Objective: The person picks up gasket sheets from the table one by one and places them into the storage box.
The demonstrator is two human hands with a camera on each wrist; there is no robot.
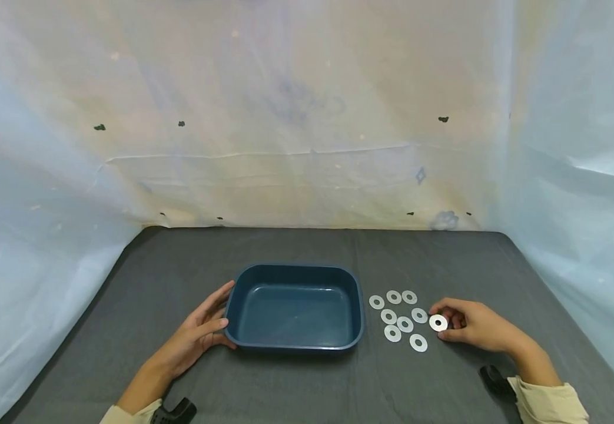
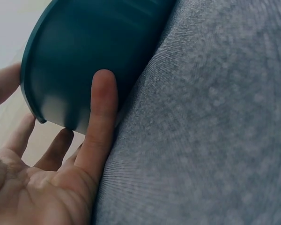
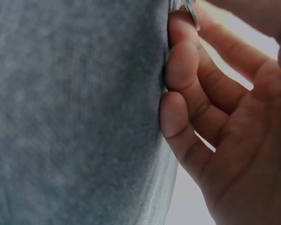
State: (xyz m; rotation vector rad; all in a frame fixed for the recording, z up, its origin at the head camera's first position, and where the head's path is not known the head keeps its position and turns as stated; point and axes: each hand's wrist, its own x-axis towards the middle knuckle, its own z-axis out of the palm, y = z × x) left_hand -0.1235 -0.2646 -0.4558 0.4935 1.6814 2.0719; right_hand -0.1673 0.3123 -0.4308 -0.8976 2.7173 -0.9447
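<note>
A dark blue rectangular tray point(image 1: 293, 315) stands at the middle of the grey-covered table. My left hand point(image 1: 198, 338) rests against its left end with fingers spread and fairly straight. In the left wrist view, one extended digit point(image 2: 104, 98) presses the tray's outer wall point(image 2: 65, 61), while other fingertips touch the end. To the right of the tray, my right hand point(image 1: 476, 325) pinches a flat white washer point(image 1: 432, 323) between thumb and fingers. Only the thin edge of that washer point(image 3: 194, 18) shows in the right wrist view. Several similar washers point(image 1: 414, 344) lie loose between the tray and this hand.
Grey cloth point(image 1: 307, 388) covers the table. Pale plastic sheeting point(image 1: 296, 188) hangs behind it and along both sides. A black wrist device point(image 1: 176, 411) is by the left sleeve, and another black device point(image 1: 493, 380) by the right.
</note>
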